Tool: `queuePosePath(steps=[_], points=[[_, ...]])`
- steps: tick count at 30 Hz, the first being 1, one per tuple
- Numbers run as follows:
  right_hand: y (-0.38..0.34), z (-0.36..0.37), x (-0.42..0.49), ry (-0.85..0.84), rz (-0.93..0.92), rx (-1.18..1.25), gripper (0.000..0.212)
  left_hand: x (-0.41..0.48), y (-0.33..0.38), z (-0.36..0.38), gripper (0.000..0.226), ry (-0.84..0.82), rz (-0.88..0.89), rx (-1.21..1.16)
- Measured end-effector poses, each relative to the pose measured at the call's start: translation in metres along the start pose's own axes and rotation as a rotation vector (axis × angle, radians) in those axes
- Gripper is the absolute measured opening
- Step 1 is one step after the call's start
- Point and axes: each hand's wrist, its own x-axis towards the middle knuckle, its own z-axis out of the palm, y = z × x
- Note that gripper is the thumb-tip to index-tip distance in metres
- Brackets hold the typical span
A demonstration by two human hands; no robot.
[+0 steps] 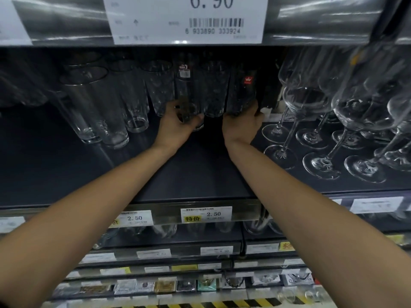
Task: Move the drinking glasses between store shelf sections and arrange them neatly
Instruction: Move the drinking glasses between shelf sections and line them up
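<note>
Both my arms reach deep onto a dark shelf (191, 174). My left hand (178, 125) curls round the base of a tall clear tumbler (185, 92) that bears a small label. My right hand (242, 123) grips the base of another tall tumbler (242, 90) with a red crown sticker. A third tumbler (213, 90) stands between the two held ones. More tall tumblers (100, 103) stand in a group to the left.
Several stemmed wine glasses (322, 121) crowd the right part of the shelf, close to my right wrist. A shelf edge with a 6.90 price tag (186, 18) hangs just overhead. Lower shelves carry 2.50 price tags (206, 214) and more glassware.
</note>
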Motion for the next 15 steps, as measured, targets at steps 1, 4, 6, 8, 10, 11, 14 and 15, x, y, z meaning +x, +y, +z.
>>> queuePosePath(steps=[1,4,6,8,10,11,14,15], points=[[-0.0001,-0.0001,0.0002,0.003,0.004,0.002,0.072,-0.0007,0.0005,-0.0002,0.062,0.001,0.000,-0.004],[-0.0001,0.0004,0.0012,-0.012,0.016,0.025,0.069,-0.0020,0.0011,-0.0007,0.062,0.003,-0.009,-0.011],[-0.0002,0.0027,0.0012,-0.025,0.023,0.060,0.070,-0.0022,0.0012,-0.0011,0.063,0.003,-0.008,-0.016],[-0.0020,0.0058,0.0014,-0.024,0.047,0.089,0.075,-0.0024,0.0015,-0.0017,0.064,-0.003,-0.010,-0.019],[-0.0036,0.0079,0.0024,-0.007,0.073,0.076,0.081,-0.0029,0.0016,-0.0017,0.064,-0.008,-0.012,-0.023],[-0.0044,0.0082,0.0028,-0.002,0.081,0.056,0.084,-0.0027,0.0012,-0.0016,0.064,-0.007,-0.011,-0.028],[-0.0046,0.0073,0.0055,-0.005,0.086,-0.010,0.087,-0.0020,0.0013,-0.0024,0.064,-0.009,-0.011,-0.035],[-0.0047,0.0069,0.0067,-0.006,0.088,-0.026,0.086,-0.0018,0.0013,-0.0025,0.064,-0.011,-0.013,-0.037]])
